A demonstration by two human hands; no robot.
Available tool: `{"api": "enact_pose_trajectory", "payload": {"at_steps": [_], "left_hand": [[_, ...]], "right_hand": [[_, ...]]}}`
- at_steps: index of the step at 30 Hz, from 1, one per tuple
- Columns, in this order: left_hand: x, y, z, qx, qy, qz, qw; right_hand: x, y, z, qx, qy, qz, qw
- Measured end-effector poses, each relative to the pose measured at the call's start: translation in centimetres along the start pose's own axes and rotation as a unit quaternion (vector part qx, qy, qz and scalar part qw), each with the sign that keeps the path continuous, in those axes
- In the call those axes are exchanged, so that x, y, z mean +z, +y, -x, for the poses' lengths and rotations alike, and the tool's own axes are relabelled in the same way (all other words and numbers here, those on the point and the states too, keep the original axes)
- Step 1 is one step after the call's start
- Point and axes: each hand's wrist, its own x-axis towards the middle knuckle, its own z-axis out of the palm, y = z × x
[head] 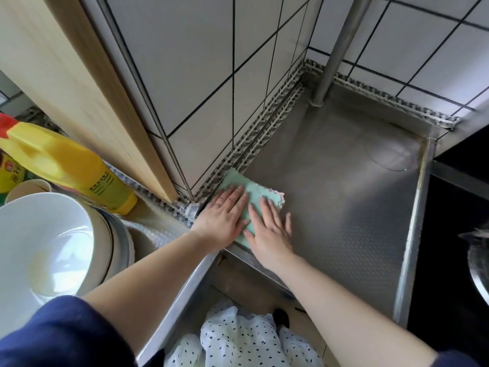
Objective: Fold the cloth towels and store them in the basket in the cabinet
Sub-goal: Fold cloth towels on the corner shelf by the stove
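Navy sleeves are framing the bottom of the view, with a white dotted garment showing between the two bare forearms. Next out, a stack of white bowls is sitting at the left, and a yellow bottle with a red cap is lying tilted just beyond it. Both hands are lying flat, fingers straight, on a pale green cloth towel with a scalloped edge. The left hand is pressing the towel's left part and the right hand is pressing its near right part, thumbs nearly touching. The towel is resting on the near left corner of a dimpled steel counter, beside the tiled wall. Farther back, a metal pole is standing upright in the counter's far corner, and a pale wooden panel is leaning along the wall at left.
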Motion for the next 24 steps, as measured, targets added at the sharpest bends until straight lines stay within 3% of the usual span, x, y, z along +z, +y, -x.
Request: {"api": "enact_pose_trajectory", "payload": {"at_steps": [7, 10, 12, 15, 17, 18, 22, 24], "left_hand": [[0.5, 0.0, -0.6, -0.006, -0.016, 0.030, 0.999], [0.0, -0.2, -0.4, 0.005, 0.010, 0.043, 0.999], [-0.2, -0.3, 0.3, 0.017, 0.044, 0.059, 0.997], [-0.3, -0.1, 1.5, 0.007, 0.078, 0.106, 0.991], [-0.2, 0.3, 2.2, -0.015, 0.092, 0.149, 0.984], [-0.2, 0.4, 2.5, -0.025, 0.097, 0.166, 0.981], [-0.1, 0.7, 2.8, -0.055, 0.119, 0.211, 0.969], [-0.1, 0.7, 2.8, -0.067, 0.118, 0.239, 0.961]], "right_hand": [[-0.1, 1.4, 0.5, 0.007, -0.036, 0.014, 0.999], [-1.0, 1.0, 0.6, 0.056, 0.010, -0.139, 0.989], [-1.5, 1.0, 1.4, 0.147, 0.077, -0.349, 0.922], [-1.7, 0.7, 2.4, 0.270, 0.068, -0.631, 0.724], [-1.5, 0.7, 2.4, 0.304, 0.045, -0.740, 0.599], [-1.7, 0.4, 2.3, 0.301, 0.033, -0.765, 0.569], [-2.3, -0.4, 1.6, 0.316, 0.017, -0.765, 0.560], [-2.7, -0.7, 1.1, 0.341, 0.010, -0.771, 0.538]]}}
